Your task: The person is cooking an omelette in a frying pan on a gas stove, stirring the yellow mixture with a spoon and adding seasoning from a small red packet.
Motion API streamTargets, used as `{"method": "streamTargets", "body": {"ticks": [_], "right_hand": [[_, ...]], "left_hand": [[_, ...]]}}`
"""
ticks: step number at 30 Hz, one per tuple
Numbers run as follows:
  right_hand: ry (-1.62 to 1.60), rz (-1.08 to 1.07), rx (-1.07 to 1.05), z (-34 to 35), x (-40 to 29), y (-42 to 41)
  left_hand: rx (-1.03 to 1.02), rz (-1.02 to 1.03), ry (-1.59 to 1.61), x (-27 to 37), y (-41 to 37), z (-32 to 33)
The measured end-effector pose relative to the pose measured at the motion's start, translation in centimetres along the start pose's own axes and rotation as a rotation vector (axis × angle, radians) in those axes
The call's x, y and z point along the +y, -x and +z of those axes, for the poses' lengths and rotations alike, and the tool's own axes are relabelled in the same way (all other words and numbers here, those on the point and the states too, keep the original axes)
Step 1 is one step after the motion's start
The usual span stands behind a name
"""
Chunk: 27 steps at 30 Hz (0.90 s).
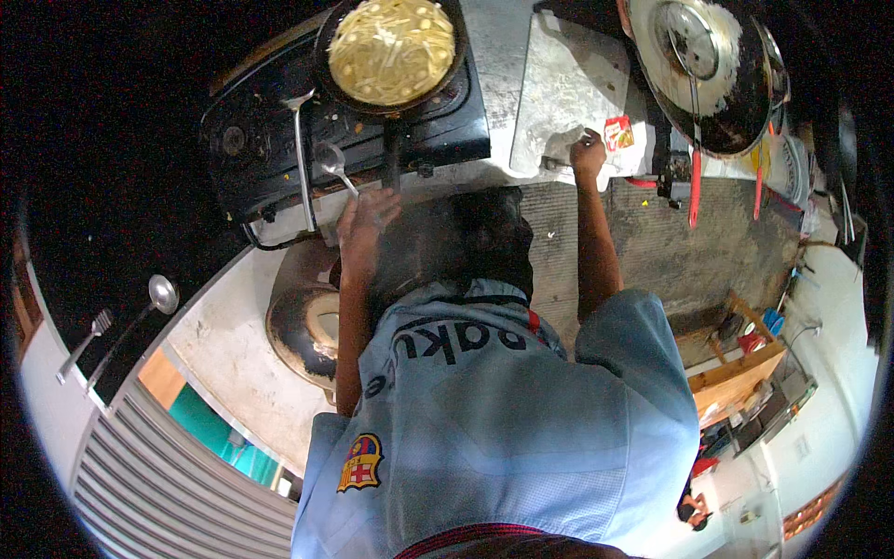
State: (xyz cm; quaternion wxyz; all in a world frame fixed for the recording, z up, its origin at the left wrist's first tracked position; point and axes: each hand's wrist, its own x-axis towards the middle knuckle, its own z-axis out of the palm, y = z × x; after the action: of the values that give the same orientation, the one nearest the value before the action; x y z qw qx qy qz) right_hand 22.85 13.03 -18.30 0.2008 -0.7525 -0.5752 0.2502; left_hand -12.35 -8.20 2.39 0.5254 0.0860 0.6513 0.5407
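Observation:
My left hand (367, 220) is at the front edge of the black gas stove (272, 133), with its fingers around the handle end of a metal spoon (334, 161). Just right of those fingers is the dark handle of a frying pan (391, 150). The pan holds pale thin strips and small round pieces (391, 52) in liquid. My right hand (589, 151) has curled fingers and is over the near edge of a grey-white board (566, 91). Whether something small is in it is hidden. A red printed packet (619, 133) lies close to its right.
A long metal utensil (302, 161) lies across the stove's left part. At the right stands a big blackened wok (740, 119) with a red-handled skimmer (694, 182) across it. Another wok (300, 335) is left of my forearm. A ladle (163, 293) is farther left. A person (693, 511) is in the background.

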Motion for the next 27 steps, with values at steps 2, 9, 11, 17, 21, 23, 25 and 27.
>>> {"method": "streamTargets", "body": {"ticks": [2,9,11,17,21,23,25,27], "right_hand": [[0.1,-0.105,-0.005,2.5,6.0,-0.1],[-0.083,-0.142,0.037,5.7,-0.3,2.2],[-0.088,-0.139,0.014,5.1,-2.9,2.7],[0.169,-0.446,-0.426,1.4,-2.0,1.7],[0.175,-0.693,-0.494,0.0,1.4,-0.5],[0.146,-0.748,-0.484,-0.9,1.6,-1.6],[0.183,-0.7,-0.345,-0.4,2.8,-2.8],[0.176,-0.582,-0.199,-0.5,3.3,-3.6]], "left_hand": [[-0.006,-0.005,0.001,-0.2,-0.2,1.0],[0.041,0.054,-0.058,-0.4,0.3,3.4],[0.095,0.05,-0.069,-0.6,0.3,4.0],[0.113,0.061,-0.057,-1.4,1.1,5.3],[0.129,0.068,-0.055,-1.4,1.7,7.5],[0.135,0.073,-0.04,-1.8,2.2,7.6],[0.119,0.079,-0.02,-2.4,2.2,7.8],[0.124,0.06,-0.015,-2.9,2.4,8.1]]}}
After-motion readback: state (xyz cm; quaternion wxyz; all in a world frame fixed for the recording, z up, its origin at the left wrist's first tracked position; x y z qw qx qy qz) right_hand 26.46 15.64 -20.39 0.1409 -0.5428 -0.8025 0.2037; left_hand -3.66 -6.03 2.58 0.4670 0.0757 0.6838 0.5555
